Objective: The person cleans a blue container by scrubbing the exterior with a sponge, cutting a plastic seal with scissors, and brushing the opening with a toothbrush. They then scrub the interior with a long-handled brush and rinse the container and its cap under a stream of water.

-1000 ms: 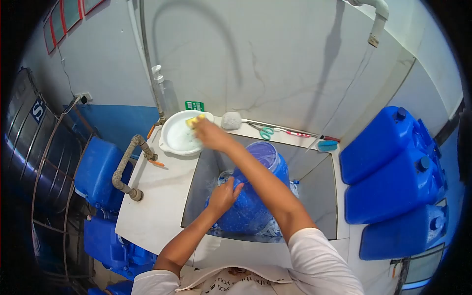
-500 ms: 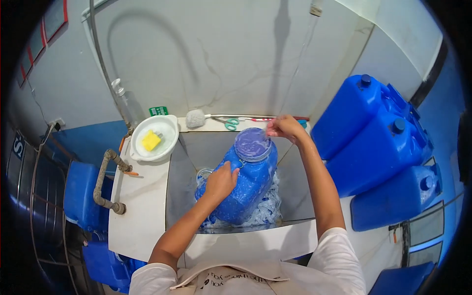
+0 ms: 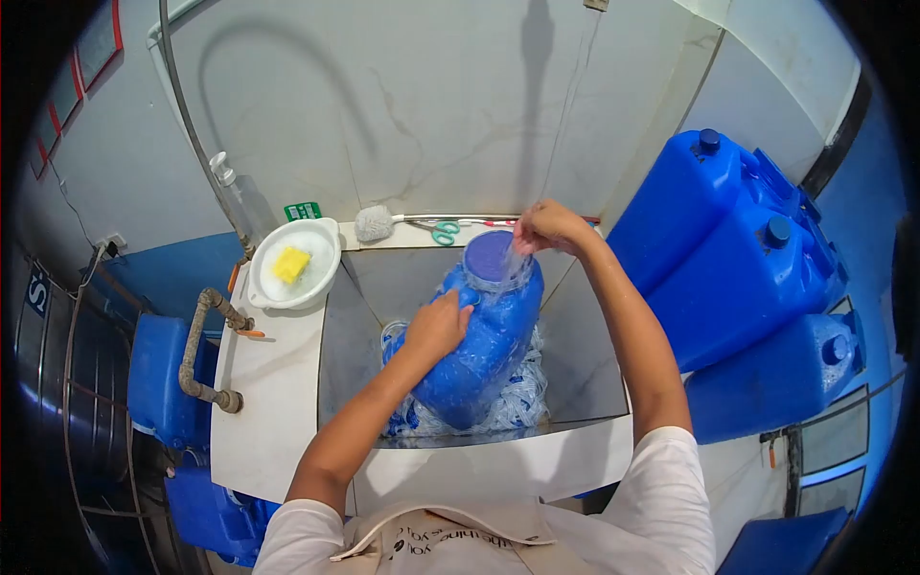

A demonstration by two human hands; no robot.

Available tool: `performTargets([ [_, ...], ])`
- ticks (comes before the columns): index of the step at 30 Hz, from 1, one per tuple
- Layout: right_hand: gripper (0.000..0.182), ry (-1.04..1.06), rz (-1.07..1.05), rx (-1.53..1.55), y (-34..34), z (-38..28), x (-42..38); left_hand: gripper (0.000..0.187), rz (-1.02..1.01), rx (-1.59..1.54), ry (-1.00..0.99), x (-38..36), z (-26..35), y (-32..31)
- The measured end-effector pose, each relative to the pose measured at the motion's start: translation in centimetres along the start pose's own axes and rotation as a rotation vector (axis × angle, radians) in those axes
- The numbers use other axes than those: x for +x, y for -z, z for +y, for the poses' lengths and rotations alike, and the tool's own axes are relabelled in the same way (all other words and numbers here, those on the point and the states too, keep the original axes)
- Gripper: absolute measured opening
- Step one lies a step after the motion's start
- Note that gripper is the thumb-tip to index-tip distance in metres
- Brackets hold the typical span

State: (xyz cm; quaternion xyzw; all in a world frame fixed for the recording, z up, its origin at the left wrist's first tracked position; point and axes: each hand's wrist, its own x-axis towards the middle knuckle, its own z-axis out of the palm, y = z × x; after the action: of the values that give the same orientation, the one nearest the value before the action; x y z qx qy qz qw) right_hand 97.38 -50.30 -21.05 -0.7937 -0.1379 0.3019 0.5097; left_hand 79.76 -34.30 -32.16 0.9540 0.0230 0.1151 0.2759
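Observation:
A large blue plastic water jug [image 3: 484,350] with a purple-blue round lid [image 3: 490,256] stands tilted in the grey sink [image 3: 589,335]. My left hand [image 3: 439,326] is closed on the near left side of the jug, below its neck, with the thumb pointing up. At the right rim of the lid is my right hand [image 3: 551,228], its fingers curled together in running water. Whether those fingers hold anything is hidden. Water splashes over the lid's edge and down the jug. Under the jug lies a heap of clear and blue plastic strips [image 3: 522,398].
A white basin [image 3: 326,273] with a yellow sponge [image 3: 291,264] stands left of the sink. Along the back ledge lie a long-handled brush [image 3: 375,223] and green-handled scissors [image 3: 445,233]. Several blue jerrycans [image 3: 728,278] stand at right. Pipes with a tap [image 3: 199,355] rise at left.
The jug stands slightly more upright, its lid higher in view. My right hand has moved closer over the lid's right rim, and water now splashes there. My left hand keeps its hold.

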Motion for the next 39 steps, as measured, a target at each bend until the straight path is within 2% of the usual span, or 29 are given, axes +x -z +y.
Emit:
performTargets([
  [3,0.016,0.098,0.036,0.148,-0.1,0.3,0.5,0.029,-0.042,0.082,-0.093,2.2,-0.2,-0.5],
  [5,0.017,0.077,-0.009,0.145,-0.5,-0.5,-0.3,0.023,0.168,0.342,-0.175,4.0,0.0,-2.4],
  [6,0.018,0.054,-0.047,0.145,-0.7,-0.8,-0.5,0.023,0.172,0.342,-0.169,4.8,0.2,-3.5],
  [8,0.019,0.048,-0.036,0.247,-0.4,-0.2,0.6,0.019,0.369,0.492,-0.153,6.1,1.0,-5.5],
  [9,0.02,0.045,-0.018,0.358,-0.5,-0.4,0.7,0.019,0.371,0.493,-0.149,6.4,1.5,-5.8],
  [11,0.021,0.056,-0.053,0.357,-0.4,-0.5,0.5,0.029,0.267,0.454,-0.237,7.0,2.2,-6.2],
  [15,0.022,0.049,-0.136,0.366,-0.2,-0.3,1.0,0.027,0.154,0.336,-0.285,8.0,3.9,-6.7],
  [17,0.023,0.065,-0.11,0.408,-0.1,-0.7,0.8,0.025,0.361,0.38,-0.446,8.7,3.6,-8.5],
  [19,0.025,0.077,-0.081,0.442,0.1,-0.5,0.8,0.025,0.341,0.401,-0.45,8.6,4.5,-8.1],
  [21,0.022,0.033,-0.187,0.313,-0.2,-0.3,0.8,0.025,0.32,0.424,-0.456,8.8,4.8,-8.5],
  [23,0.021,0.066,-0.146,0.39,0.0,-0.4,0.7,0.025,0.392,0.399,-0.522,9.5,4.4,-9.4],
  [24,0.02,0.097,-0.107,0.463,0.1,-0.4,0.8,0.025,0.392,0.396,-0.518,9.7,4.4,-9.4],
  [26,0.019,0.056,-0.174,0.374,-0.1,-0.2,1.0,0.026,0.192,0.287,-0.493,10.3,4.3,-9.1],
  [28,0.019,0.02,-0.239,0.29,-0.1,-0.3,1.2,0.025,0.19,0.187,-0.445,10.6,4.2,-8.7],
  [30,0.019,0.093,-0.128,0.441,0.3,-0.2,1.2,0.023,0.186,0.084,-0.395,11.0,3.7,-8.7],
  [31,0.019,0.088,-0.128,0.44,0.5,0.1,1.2,0.02,0.215,0.096,-0.41,11.4,3.0,-8.9],
  [33,0.016,-0.01,-0.271,0.311,0.6,0.6,1.4,0.018,0.239,0.111,-0.428,11.9,1.7,-8.4],
  [35,0.015,-0.003,-0.197,0.301,0.5,0.7,1.4,0.015,0.228,-0.021,-0.533,12.1,0.4,-7.4],
  [37,0.014,-0.002,-0.123,0.287,0.4,0.8,1.1,0.017,0.268,-0.023,-0.457,11.7,0.2,-7.1],
  [39,0.016,0.022,-0.103,0.137,0.3,0.7,0.8,0.025,0.24,0.171,-0.476,10.7,-0.2,-5.5],
])
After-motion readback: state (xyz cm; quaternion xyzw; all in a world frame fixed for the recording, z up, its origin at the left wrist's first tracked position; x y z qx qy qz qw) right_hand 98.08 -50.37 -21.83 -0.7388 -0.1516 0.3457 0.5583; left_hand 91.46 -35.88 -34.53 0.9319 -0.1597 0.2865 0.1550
